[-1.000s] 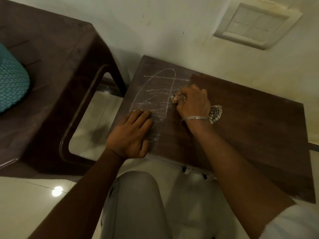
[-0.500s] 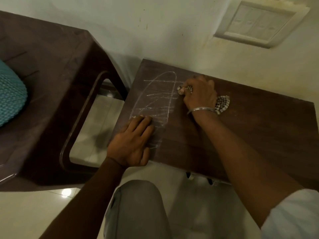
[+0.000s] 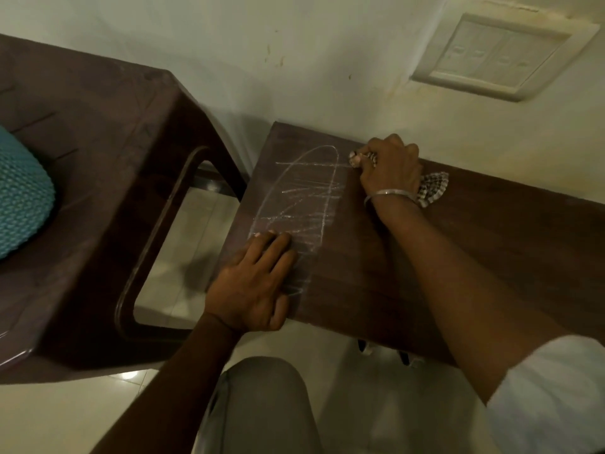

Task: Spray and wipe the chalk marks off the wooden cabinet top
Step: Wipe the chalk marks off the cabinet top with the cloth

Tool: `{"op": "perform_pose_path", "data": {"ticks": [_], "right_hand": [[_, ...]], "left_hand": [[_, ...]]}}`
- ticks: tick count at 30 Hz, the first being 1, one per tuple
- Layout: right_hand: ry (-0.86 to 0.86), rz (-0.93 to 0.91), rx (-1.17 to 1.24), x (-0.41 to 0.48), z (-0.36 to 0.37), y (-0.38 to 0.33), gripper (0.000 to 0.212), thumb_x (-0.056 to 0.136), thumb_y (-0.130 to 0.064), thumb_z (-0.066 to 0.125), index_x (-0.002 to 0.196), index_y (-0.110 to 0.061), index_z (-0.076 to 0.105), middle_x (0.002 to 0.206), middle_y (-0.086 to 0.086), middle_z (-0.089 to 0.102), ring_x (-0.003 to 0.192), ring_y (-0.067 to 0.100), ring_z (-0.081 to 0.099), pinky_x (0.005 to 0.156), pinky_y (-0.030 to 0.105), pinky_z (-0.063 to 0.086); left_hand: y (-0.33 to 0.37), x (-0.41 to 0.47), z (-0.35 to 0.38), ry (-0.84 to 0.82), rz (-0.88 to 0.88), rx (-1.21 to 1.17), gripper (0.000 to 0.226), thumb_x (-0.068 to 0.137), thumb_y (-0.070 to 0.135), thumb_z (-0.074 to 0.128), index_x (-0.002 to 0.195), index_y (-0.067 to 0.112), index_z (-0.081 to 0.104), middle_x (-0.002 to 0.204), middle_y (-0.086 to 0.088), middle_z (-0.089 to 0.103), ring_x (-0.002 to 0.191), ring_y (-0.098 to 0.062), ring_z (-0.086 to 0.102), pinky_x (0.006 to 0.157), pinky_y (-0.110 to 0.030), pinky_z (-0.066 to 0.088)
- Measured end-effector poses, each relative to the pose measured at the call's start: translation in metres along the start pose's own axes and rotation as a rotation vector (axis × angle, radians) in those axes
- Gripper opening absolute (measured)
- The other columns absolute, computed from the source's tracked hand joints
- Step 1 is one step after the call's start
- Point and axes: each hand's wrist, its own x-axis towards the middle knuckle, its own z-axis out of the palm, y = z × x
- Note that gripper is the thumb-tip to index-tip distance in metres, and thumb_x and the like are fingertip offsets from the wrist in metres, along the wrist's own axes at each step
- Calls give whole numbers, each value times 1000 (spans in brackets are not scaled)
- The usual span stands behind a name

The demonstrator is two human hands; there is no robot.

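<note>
The dark wooden cabinet top stands against the wall. White chalk marks, an arch crossed by scribbled lines, cover its left part. My right hand is closed around a checked cloth, pressing it on the wood at the upper right end of the marks, close to the wall. My left hand lies flat, fingers spread, on the near left corner of the top, covering the lower end of the marks. No spray bottle is in view.
A dark brown plastic chair stands just left of the cabinet, with a teal woven cushion on it. A switch plate is on the wall above. My knee is below the cabinet's front edge.
My right hand has slid the cloth away from me along the right side of the marks, toward the wall. The left hand has stayed put.
</note>
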Motion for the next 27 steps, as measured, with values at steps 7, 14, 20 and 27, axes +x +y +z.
{"op": "perform_pose_path", "data": {"ticks": [7,14,20,27], "right_hand": [[90,-70,12,-9,4,4,11,89,-27,60,93,-28,69,101,1,60,97,31,51,67,31,34],[7,-18,41,17,8,-8,15,92,-29,57,97,-26,70,107,5,59,104,32,48,74,35,36],[45,-150,75,-17,8,-5,9,87,-30,63,90,-27,71,98,0,63,98,29,52,73,36,43],[-5,-61,51,16,13,-20,14,91,-27,57,95,-27,71,106,4,61,104,29,50,74,31,34]], "left_hand": [[-2,0,3,-21,-6,3,64,83,50,39,132,8,46,136,-24,56,127,-44,49,100,-52,50],[-2,-1,4,-10,4,-5,64,83,49,39,131,7,46,136,-25,56,126,-46,50,100,-53,50],[-2,0,4,26,12,-8,63,82,50,39,129,9,48,134,-23,58,126,-41,43,99,-49,49],[-2,-1,5,34,14,-6,62,84,50,37,130,8,46,135,-24,57,126,-44,47,101,-51,48]]}}
